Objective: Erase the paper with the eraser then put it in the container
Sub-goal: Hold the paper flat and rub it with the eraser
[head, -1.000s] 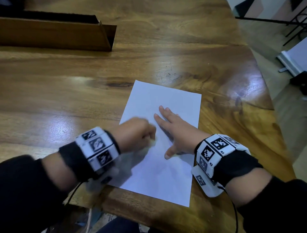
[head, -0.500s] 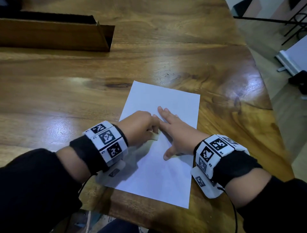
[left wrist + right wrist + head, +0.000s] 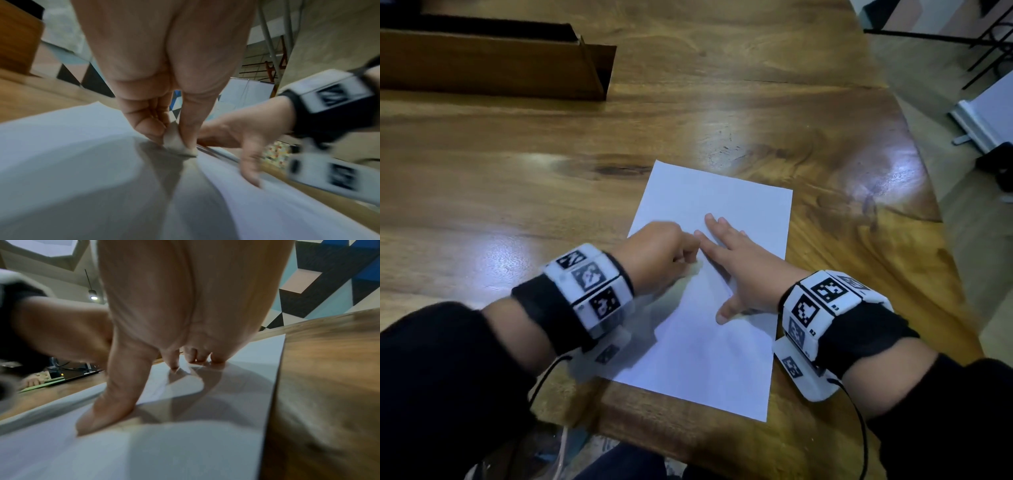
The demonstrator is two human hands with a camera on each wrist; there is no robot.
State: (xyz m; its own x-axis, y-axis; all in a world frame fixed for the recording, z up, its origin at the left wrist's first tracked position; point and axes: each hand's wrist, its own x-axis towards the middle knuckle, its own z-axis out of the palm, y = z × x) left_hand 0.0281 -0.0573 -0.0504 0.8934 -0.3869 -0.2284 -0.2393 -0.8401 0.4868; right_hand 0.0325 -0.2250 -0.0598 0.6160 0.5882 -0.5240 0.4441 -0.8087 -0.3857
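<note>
A white sheet of paper [image 3: 719, 205] lies on the wooden table [image 3: 756, 102] near its front edge. My left hand [image 3: 661, 253] pinches a small whitish eraser [image 3: 176, 142] between thumb and fingers and presses it onto the paper [image 3: 61, 146]; in the head view the eraser [image 3: 693, 269] shows only as a blurred sliver. My right hand [image 3: 736, 263] lies flat beside it, fingers straight, thumb spread, pressing the sheet [image 3: 185, 451] down. The wooden container [image 3: 493, 65] stands at the far left of the table, its inside hidden.
The table's curved right edge [image 3: 914, 171] drops to the floor, where white equipment [image 3: 986, 113] and dark metal legs stand. Bare wood lies between the paper and the container. The table's front edge runs just below the sheet.
My left hand has rubbed the eraser back and forth on the paper, first toward my right hand, then slightly back, and is blurred with motion. The right hand has stayed in place.
</note>
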